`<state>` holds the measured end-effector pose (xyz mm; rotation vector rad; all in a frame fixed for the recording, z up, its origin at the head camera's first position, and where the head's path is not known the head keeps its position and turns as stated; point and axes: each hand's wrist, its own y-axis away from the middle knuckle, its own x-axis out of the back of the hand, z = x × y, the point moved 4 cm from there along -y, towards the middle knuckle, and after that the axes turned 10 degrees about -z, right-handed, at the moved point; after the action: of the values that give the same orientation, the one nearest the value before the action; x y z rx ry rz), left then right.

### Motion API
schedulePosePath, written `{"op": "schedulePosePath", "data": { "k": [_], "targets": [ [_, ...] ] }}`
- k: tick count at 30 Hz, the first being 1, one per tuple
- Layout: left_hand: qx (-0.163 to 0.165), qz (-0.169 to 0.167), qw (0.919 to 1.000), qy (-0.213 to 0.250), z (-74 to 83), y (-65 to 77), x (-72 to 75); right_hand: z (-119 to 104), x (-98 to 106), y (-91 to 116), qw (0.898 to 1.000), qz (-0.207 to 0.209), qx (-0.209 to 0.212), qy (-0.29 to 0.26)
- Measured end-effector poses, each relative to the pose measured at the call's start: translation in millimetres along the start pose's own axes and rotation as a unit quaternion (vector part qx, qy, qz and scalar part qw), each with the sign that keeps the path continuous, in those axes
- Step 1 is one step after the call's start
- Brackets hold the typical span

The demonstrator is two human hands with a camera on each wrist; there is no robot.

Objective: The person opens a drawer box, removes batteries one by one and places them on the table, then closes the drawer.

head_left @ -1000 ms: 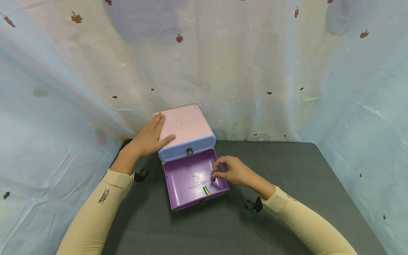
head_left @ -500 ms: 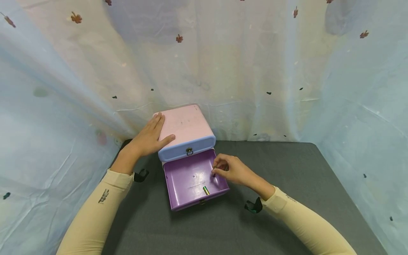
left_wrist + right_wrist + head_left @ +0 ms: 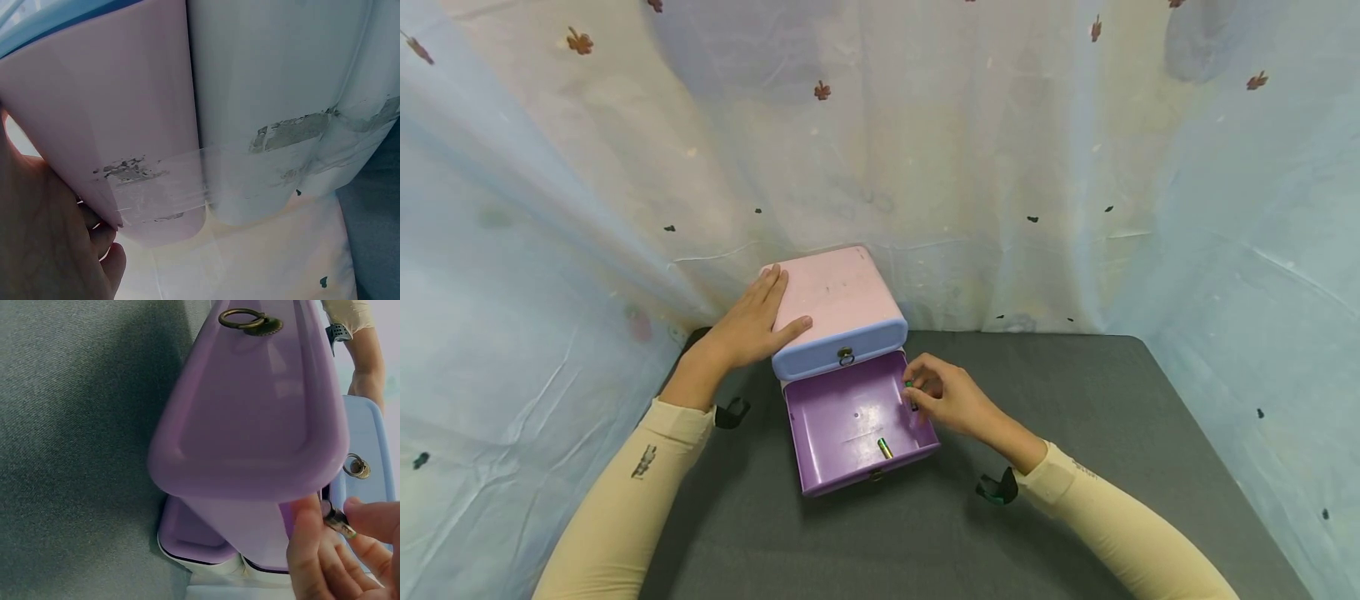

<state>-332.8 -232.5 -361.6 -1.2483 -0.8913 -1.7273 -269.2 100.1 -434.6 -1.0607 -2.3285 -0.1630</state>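
A small drawer unit (image 3: 838, 292) with a pink top and a blue upper drawer front stands near the back of the table. My left hand (image 3: 748, 329) rests on its top at the left edge, fingers extended. Below the blue front, a purple drawer (image 3: 827, 417) is pulled out. In it a green and gold battery (image 3: 885, 448) lies near the front wall. Over the drawer's right side, my right hand (image 3: 955, 400) pinches another battery (image 3: 337, 520) between thumb and fingers, seen closely in the right wrist view.
The grey table (image 3: 1037, 533) extends to both sides and in front. A pale patterned curtain (image 3: 940, 167) hangs behind and at the sides. The right wrist view shows another purple drawer front (image 3: 197, 531) lower down, pushed in. Ring pulls (image 3: 356, 465) hang on the fronts.
My right hand has risen slightly with the pinched battery, which has turned and shows its green side more. The left hand, drawer and lying battery have stayed in place.
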Motion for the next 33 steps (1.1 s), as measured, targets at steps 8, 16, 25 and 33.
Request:
{"op": "schedulePosePath", "data": {
  "k": [8, 16, 25, 33],
  "targets": [
    [-0.001, -0.001, 1.0000, 0.000, 1.2, 0.5, 0.0, 5.7, 1.0, 0.9, 0.999, 0.007, -0.002, -0.049],
    [0.000, 0.001, 1.0000, 0.000, 1.8, 0.5, 0.3, 5.8, 2.3, 2.8, 0.996, -0.002, 0.003, -0.086],
    [-0.002, 0.001, 1.0000, 0.003, 2.1, 0.6, 0.5, 10.8, 2.4, 6.2, 0.993, -0.006, 0.011, -0.121],
    [-0.002, -0.001, 1.0000, 0.005, 1.5, 0.7, 0.1, 15.1, 5.3, 11.9, 0.993, 0.015, 0.017, -0.113]
  ]
}}
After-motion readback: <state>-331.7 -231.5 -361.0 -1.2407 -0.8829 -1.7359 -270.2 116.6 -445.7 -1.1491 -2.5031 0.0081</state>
